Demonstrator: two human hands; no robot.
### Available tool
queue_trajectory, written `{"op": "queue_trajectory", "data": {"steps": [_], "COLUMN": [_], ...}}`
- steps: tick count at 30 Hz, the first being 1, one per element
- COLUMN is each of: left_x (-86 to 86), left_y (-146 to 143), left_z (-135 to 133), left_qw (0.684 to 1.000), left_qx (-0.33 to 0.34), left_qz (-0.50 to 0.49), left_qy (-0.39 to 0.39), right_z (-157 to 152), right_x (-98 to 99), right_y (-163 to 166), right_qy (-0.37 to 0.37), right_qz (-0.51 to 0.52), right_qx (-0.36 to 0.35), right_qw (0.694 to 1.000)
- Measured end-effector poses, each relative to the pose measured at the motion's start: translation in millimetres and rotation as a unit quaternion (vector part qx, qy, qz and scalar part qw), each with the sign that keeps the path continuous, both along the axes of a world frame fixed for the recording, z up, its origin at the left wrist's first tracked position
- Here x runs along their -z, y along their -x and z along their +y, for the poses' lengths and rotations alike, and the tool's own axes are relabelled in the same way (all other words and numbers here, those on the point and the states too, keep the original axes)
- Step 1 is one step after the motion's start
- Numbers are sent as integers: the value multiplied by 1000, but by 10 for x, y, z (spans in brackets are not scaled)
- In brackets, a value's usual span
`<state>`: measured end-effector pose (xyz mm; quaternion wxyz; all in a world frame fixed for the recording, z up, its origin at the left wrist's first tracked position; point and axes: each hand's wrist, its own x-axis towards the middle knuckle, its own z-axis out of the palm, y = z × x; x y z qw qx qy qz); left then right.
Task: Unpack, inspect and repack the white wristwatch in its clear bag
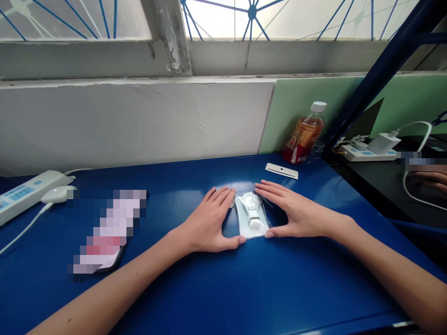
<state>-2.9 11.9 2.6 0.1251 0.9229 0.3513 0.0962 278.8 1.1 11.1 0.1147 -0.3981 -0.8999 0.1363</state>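
A small clear plastic bag (252, 218) holding a white watch lies flat on the blue table (223, 288), near its middle. My left hand (209, 223) rests on the table at the bag's left edge, fingers stretched out, thumb touching the near corner. My right hand (293, 211) mirrors it on the right edge, fingers flat and extended over the bag's far corner, thumb at the near corner. Neither hand grips the bag; both press or frame it from the sides.
A phone (104, 232) lies to the left, with a white power strip (24, 193) and cable at the far left. A drink bottle (305, 135) and a flat white strip (281, 170) stand behind. Another person's hand (431, 179) shows at the right, beside a charger (382, 142).
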Motion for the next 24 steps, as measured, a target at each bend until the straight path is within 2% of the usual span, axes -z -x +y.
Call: {"op": "queue_trajectory", "data": {"steps": [11, 24], "left_x": [13, 2], "left_y": [2, -2], "left_z": [-3, -11], "left_qw": [1000, 1000], "left_qx": [-8, -1], "left_qz": [-26, -20], "left_qy": [6, 5], "right_z": [46, 45], "right_x": [-11, 29], "right_y": [-62, -29], "right_qy": [-12, 29], "right_qz": [8, 14], "right_qx": [-21, -7], "right_qw": [1000, 999]}}
